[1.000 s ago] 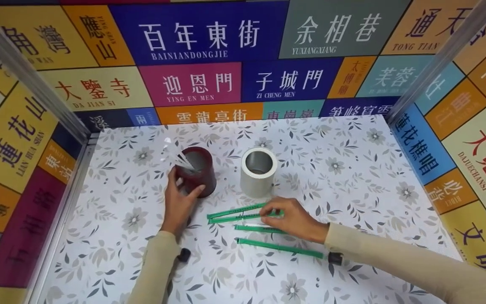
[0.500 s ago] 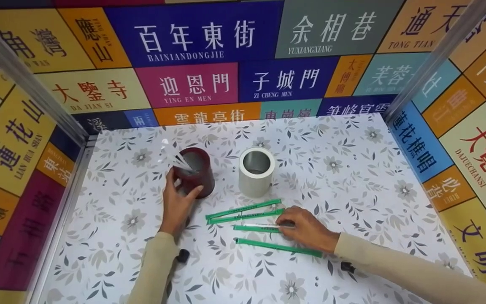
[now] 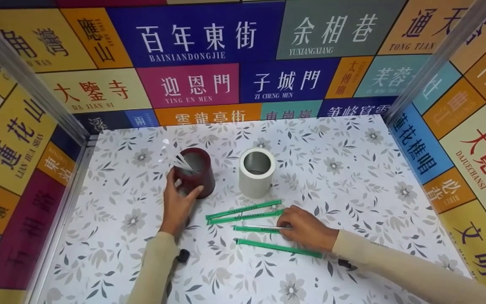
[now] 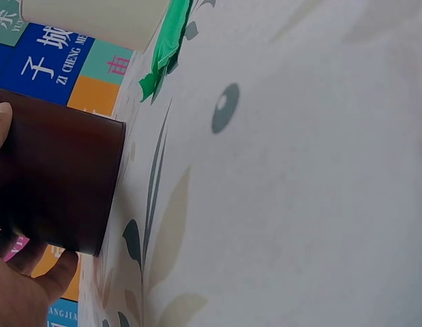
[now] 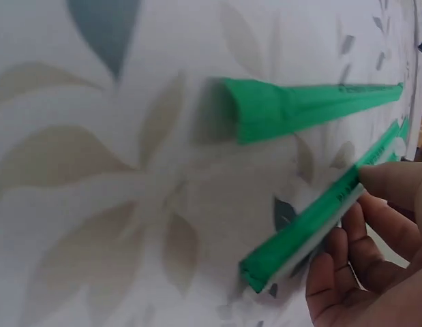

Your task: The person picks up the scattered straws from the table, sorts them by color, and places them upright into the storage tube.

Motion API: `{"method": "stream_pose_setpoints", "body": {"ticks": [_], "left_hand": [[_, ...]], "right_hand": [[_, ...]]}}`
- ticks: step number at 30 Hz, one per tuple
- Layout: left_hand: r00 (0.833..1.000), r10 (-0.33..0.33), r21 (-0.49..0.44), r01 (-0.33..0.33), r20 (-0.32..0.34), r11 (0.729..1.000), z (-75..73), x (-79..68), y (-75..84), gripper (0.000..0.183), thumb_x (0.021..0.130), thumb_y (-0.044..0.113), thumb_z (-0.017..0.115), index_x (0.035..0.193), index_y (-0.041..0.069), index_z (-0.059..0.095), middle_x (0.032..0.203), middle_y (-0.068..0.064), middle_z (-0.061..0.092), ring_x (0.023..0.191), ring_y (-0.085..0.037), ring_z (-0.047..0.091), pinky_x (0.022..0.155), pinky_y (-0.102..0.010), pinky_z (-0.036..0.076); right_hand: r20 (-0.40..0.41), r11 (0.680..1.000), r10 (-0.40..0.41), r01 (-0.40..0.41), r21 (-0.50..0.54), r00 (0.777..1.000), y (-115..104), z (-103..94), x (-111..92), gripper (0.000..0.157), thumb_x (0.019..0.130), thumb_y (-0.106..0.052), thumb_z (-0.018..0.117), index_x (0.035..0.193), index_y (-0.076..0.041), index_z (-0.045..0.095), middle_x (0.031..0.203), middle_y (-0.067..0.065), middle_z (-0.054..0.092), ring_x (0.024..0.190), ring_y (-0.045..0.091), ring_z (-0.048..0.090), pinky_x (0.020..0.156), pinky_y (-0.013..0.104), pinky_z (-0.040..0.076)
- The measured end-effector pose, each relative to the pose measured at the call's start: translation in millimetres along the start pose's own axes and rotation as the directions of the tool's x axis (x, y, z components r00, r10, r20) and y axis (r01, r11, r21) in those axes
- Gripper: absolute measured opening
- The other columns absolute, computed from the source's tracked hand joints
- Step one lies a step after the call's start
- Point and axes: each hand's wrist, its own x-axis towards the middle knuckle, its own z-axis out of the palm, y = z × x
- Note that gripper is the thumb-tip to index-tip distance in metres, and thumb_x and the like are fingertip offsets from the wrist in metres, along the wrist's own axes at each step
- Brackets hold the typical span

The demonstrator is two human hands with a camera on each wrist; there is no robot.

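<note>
Right hand (image 3: pixel 307 228) pinches a green packet (image 5: pixel 305 226), seemingly mid-length; left hand (image 3: pixel 178 206) grips the maroon cup (image 3: pixel 200 180)

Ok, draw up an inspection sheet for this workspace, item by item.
Surface: white floral-print tabletop.
Job's things: dark red cup, upright, pale sticks leaning out of it; white cup, upright, standing apart; four slim green packets nearer the person, printed, wording mostly too small to read.
Clutter: nothing seen.
Left hand: grips the dark red cup.
Right hand: pinches one green packet between thumb and fingers.
Cables: nothing seen.
Surroundings: multicoloured panels with Chinese lettering on three sides; corner posts where they meet.
</note>
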Motion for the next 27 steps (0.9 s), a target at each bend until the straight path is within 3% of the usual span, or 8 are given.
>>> {"method": "stream_pose_setpoints", "body": {"ticks": [9,17,21,27], "left_hand": [[1.0,0.002,0.009,-0.002,-0.016,1.0,0.5,0.6,0.6,0.099,0.077,0.041,0.088,0.156,0.035,0.03,0.156,-0.007,0.041,0.14,-0.032,0.042,0.112,-0.053,0.038],[1.0,0.027,0.019,-0.027,-0.008,0.999,-1.4,0.9,-0.5,0.1,0.078,0.041,0.088,0.158,0.028,0.029,0.156,-0.009,0.041,0.14,-0.033,0.042,0.112,-0.054,0.038],[1.0,0.025,0.011,-0.025,-0.006,1.0,-1.8,1.1,-1.0,0.1,0.078,0.042,0.087,0.158,0.027,0.029,0.156,-0.009,0.04,0.141,-0.033,0.041,0.113,-0.053,0.038],[1.0,0.002,0.01,-0.002,-0.003,1.0,-1.1,0.5,-0.3,0.101,0.077,0.046,0.087,0.158,0.031,0.029,0.158,-0.008,0.039,0.143,-0.033,0.039,0.114,-0.052,0.036]], "right_hand": [[0.034,0.999,-0.014,0.016,-0.041,0.999,-9.5,-7.6,11.3,0.009,0.085,-0.007,0.076,0.092,-0.013,0.076,0.089,-0.004,0.068,0.084,0.014,0.055,0.072,0.03,0.049],[-0.061,0.987,-0.153,0.151,-0.05,0.986,-34.8,-24.9,30.6,0.005,0.088,-0.011,0.076,0.093,-0.01,0.077,0.091,-0.004,0.07,0.085,0.017,0.06,0.072,0.031,0.052],[-0.058,0.98,-0.195,0.192,-0.05,0.979,-48.7,-33.9,42.4,0.006,0.091,-0.014,0.073,0.095,-0.011,0.077,0.093,-0.003,0.068,0.087,0.018,0.061,0.074,0.031,0.052],[-0.045,0.976,-0.219,0.218,-0.025,0.975,-68.7,-43.6,62.7,0.005,0.091,-0.014,0.073,0.094,-0.016,0.077,0.094,-0.007,0.07,0.089,0.008,0.061,0.079,0.031,0.053]]}}
